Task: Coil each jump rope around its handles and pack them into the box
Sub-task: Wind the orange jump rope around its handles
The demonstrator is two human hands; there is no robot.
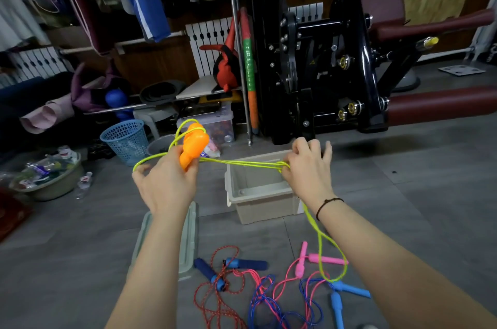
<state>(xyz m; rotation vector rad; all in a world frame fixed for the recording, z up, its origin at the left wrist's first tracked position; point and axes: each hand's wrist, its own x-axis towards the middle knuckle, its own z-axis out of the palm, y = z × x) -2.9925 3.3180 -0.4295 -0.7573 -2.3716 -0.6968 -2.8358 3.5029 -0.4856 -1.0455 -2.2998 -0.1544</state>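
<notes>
Left hand (166, 180) is clamped on the orange handles (194, 147) of the yellow-green jump rope (242, 163); handles are held upright, with cord looped over their tops. Right hand (306, 167) is pinched on several strands of that cord, which are stretched between both hands just above the open beige box (258, 194) on the floor. Slack tail is hung from the right hand to the floor. Box lid (189, 234) is laid left of the box. Red rope (205, 269), pink rope (326, 258) and blue rope (337, 307) are tangled, uncoiled, on the floor nearer the camera. Blue basket (126, 140) and black gym machine (322, 59) are seen behind.
</notes>
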